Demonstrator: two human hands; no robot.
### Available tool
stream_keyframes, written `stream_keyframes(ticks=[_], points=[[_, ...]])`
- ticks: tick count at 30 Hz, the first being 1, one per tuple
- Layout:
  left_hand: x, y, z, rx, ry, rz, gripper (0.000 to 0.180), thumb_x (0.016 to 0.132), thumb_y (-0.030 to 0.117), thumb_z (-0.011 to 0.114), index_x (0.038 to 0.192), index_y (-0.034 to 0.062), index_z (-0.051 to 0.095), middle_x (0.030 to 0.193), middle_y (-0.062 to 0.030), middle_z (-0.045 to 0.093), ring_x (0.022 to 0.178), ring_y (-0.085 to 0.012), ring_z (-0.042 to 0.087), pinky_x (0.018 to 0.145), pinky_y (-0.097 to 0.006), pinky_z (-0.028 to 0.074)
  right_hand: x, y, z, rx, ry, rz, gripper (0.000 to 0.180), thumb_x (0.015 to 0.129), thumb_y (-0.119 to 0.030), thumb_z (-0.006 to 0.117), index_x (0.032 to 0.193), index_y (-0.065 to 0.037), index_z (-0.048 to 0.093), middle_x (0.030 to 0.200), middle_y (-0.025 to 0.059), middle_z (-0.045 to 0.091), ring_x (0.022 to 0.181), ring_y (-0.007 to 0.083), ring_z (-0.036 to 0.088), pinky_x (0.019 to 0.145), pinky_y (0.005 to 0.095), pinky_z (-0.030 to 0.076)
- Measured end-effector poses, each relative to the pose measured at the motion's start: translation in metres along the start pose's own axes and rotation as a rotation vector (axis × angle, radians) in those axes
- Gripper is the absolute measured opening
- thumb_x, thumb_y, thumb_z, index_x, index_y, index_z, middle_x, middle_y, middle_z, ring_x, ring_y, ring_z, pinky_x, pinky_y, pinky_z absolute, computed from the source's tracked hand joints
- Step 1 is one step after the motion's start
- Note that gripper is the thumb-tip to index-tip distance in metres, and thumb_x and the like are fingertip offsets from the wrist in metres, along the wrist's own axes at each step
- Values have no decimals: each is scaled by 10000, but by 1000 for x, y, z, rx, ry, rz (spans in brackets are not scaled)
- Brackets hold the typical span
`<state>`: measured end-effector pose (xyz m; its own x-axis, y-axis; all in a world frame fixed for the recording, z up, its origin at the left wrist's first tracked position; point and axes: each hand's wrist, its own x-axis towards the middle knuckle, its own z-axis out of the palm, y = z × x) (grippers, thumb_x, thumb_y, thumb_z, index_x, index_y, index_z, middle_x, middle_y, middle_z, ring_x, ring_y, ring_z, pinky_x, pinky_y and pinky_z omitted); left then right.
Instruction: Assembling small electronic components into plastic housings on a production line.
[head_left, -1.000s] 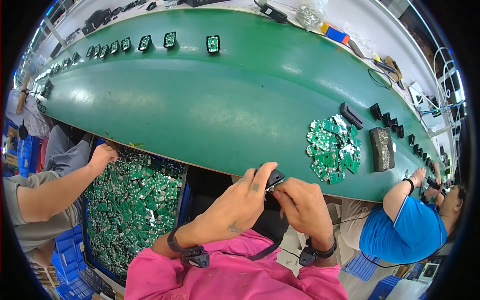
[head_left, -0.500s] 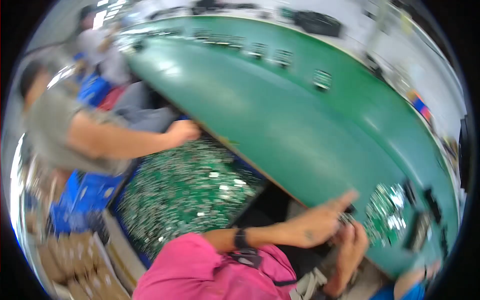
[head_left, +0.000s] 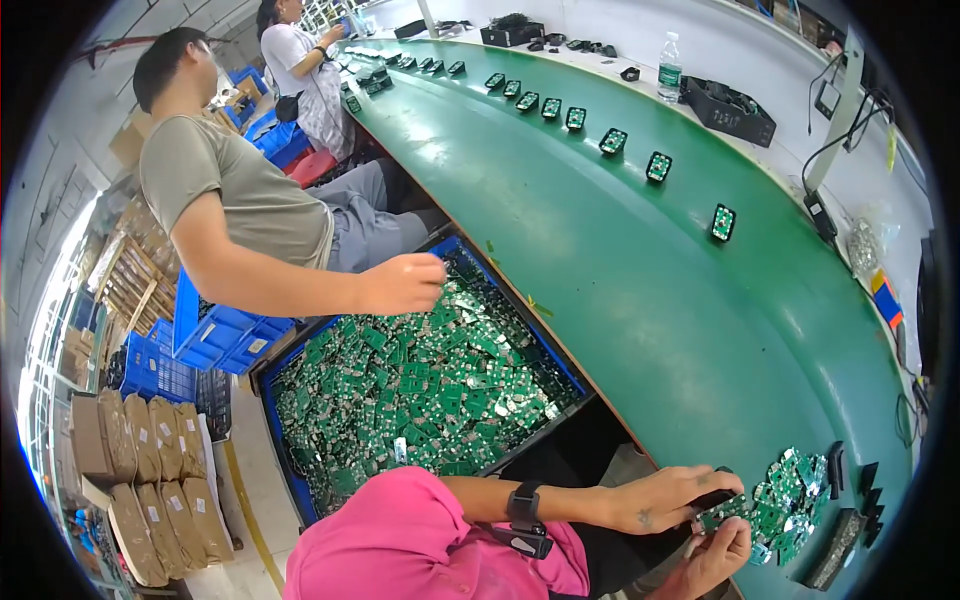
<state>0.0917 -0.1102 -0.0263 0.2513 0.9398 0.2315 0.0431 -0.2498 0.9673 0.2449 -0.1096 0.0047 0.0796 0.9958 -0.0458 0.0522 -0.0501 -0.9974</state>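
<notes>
Holding a small black case (head_left: 716,498) low on the right of the frame, the left hand (head_left: 665,497) bends its fingers around it. I see the right hand (head_left: 722,550) curled by a green board (head_left: 712,517) at the case; I can't tell if it grips. A board pile (head_left: 790,505) sits just right.

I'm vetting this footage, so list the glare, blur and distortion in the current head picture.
In the head view, pale glare marks the green table, with white glints on the circuit-board pile; also in the head view, the table's edge bows and the corners go black; in that same head view, the left hand looks fairly sharp, the co-worker's hand perhaps slightly soft.
</notes>
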Motion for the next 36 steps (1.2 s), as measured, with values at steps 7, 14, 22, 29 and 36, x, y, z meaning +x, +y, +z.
stream_keyframes(ticks=[7, 14, 22, 29, 36], points=[[2, 6, 2, -1, -9, 97, 611, 804, -42, 594, 1375, 135, 465, 1172, -178, 524, 937, -348, 614, 763, -404, 514, 7, -17, -35, -690, -378, -279, 232, 922, -175, 649, 974, 50, 660, 756, 202, 645, 657, 270, 603, 652, 365, 496], [-3, 19, -4, 246, 135, 89, 598, 823, -83, 546, 1402, 46, 465, 1251, -208, 543, 1125, -391, 563, 956, -409, 482, 12, -19, -5, -479, -220, -370, 159, 790, -72, 727, 702, 11, 623, 594, 112, 559, 516, 221, 530, 514, 337, 402], [-7, 26, -18, -611, -87, -258, 608, 905, -57, 490, 1476, 41, 306, 1229, -91, 515, 941, -126, 567, 804, -265, 509, 9, -19, 0, -358, -130, -325, 273, 870, -123, 723, 695, 25, 575, 561, 52, 508, 504, 114, 438, 481, 285, 325], [-7, 25, -2, -371, 82, -215, 501, 956, 13, 452, 1448, 26, 356, 1195, -130, 526, 842, -126, 591, 748, -276, 534, 16, -10, 1, -447, -119, -371, 268, 861, -135, 763, 701, 2, 598, 564, 68, 552, 469, 133, 472, 452, 290, 361], [-1, 30, -7, -270, 104, -341, 473, 967, 34, 450, 1432, 25, 363, 919, -101, 598, 670, -127, 612, 619, -280, 519, 19, 0, 2, -491, -84, -283, 227, 878, -167, 750, 823, 0, 607, 568, 72, 545, 472, 129, 470, 457, 292, 372]])
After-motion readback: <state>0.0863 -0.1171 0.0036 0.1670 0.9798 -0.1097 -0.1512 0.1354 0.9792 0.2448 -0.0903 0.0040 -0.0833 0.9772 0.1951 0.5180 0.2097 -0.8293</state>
